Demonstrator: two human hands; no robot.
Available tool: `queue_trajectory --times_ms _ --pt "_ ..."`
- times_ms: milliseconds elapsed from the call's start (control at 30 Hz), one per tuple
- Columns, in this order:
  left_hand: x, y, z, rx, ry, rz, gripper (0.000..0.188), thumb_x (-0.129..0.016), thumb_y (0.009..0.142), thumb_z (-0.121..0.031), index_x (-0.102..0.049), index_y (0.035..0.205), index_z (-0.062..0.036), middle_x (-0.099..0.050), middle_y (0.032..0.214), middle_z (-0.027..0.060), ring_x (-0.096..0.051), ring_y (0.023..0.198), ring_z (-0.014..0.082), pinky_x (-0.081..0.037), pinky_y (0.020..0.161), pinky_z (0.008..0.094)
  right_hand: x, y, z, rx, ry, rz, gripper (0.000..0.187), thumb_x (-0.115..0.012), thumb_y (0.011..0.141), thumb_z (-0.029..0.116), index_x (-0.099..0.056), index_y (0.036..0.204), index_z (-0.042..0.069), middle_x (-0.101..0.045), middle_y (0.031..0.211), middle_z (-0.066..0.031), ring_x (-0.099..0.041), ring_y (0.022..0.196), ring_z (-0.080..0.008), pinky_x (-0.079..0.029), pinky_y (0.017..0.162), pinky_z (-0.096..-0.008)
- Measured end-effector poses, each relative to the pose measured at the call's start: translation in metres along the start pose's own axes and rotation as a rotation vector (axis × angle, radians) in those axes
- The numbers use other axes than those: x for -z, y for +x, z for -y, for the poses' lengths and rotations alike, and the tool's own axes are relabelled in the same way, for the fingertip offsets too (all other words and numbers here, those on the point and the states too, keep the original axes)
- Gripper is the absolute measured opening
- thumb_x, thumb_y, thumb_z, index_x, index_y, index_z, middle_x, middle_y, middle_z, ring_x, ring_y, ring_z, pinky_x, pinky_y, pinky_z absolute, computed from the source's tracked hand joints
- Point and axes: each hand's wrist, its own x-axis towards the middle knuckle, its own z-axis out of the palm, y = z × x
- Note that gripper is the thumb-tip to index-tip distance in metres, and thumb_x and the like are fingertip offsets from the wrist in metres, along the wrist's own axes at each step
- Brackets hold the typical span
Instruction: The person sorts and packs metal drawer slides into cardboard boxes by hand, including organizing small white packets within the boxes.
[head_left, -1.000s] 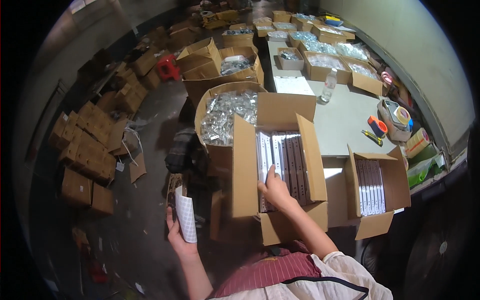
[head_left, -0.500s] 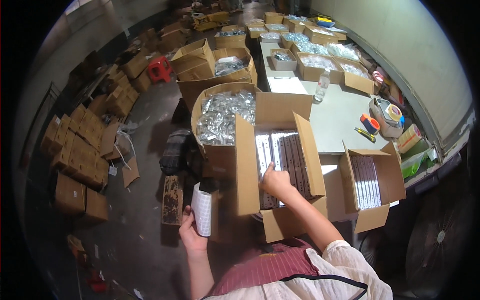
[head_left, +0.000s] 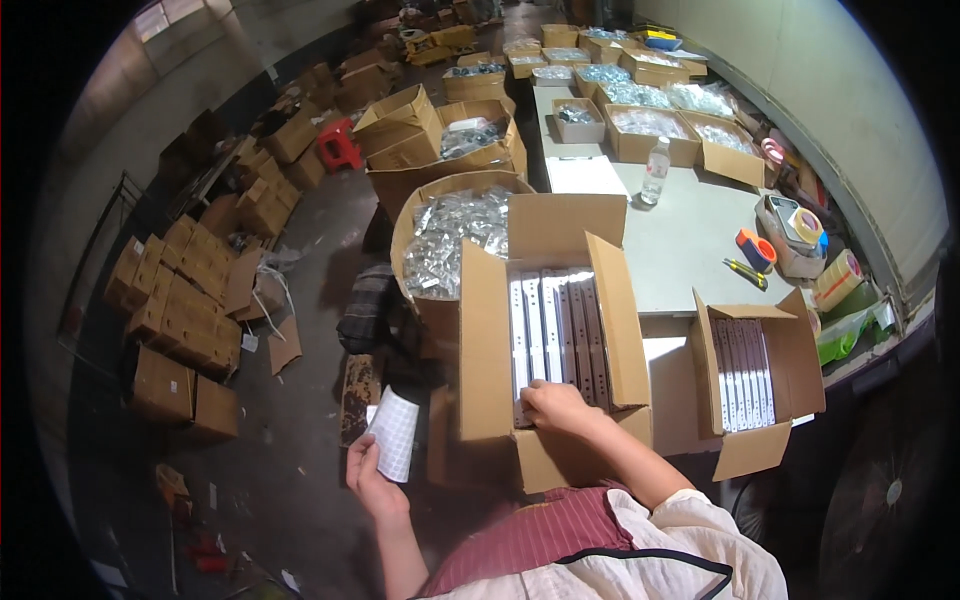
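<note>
Left hand [head_left: 378,485] pinches white patterned sheet [head_left: 397,438]. Right hand [head_left: 562,408] curled at near ends of strips [head_left: 552,325] inside carton [head_left: 486,350]; grip hidden, cannot tell. Step: apparently handling strips; next move calls for clearing front flap [head_left: 555,462].

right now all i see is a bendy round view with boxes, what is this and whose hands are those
There's no machine: these are a person's own bare hands, seen from a fisheye camera worn on the head. It looks down, and its lens bends straight edges. The left hand holds a curved white sheet. The right hand reaches into an open carton of slim, upright packs; whether it grips one is hidden. On the pale table are a clear bottle and a yellow cutter.
</note>
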Motion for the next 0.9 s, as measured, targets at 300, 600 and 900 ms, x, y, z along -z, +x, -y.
queue_trajectory --times_ms 300,600,900 --pt "-0.041 -0.026 0.014 -0.584 1.116 0.371 0.024 -0.062 0.084 0.002 -0.07 0.106 -0.0024 -0.062 0.101 0.0177 -0.062 0.095 0.0356 -0.051 0.082 0.0411 0.113 -0.078 -0.006 -0.169 -0.655 -0.098 0.039 -0.068 0.072 0.015 -0.062 0.108 0.0 -0.064 0.104 -0.0157 -0.056 0.116 -0.0321 -0.029 0.116 -0.0475" --pt "-0.026 -0.046 0.082 -0.461 1.451 0.695 0.06 -0.077 0.08 -0.024 -0.054 0.132 -0.0041 -0.047 0.135 0.0275 -0.046 0.12 0.047 -0.036 0.105 0.0513 0.137 -0.146 -0.061 -0.123 -0.4 0.175 0.091 -0.074 0.071 0.011 -0.032 0.152 0.015 -0.016 0.163 -0.0119 -0.008 0.152 -0.0318 -0.002 0.123 -0.0537" --pt "-0.034 -0.032 0.039 -0.379 1.318 0.368 0.045 -0.063 0.087 -0.002 -0.056 0.131 0.0003 -0.05 0.133 0.0261 -0.05 0.123 0.0422 -0.041 0.104 0.0449 0.141 -0.179 -0.124 -0.172 0.564 -0.824 0.051 -0.059 0.084 0.0 -0.051 0.135 0.0 -0.056 0.129 -0.0111 -0.054 0.122 -0.021 -0.042 0.106 -0.0334"
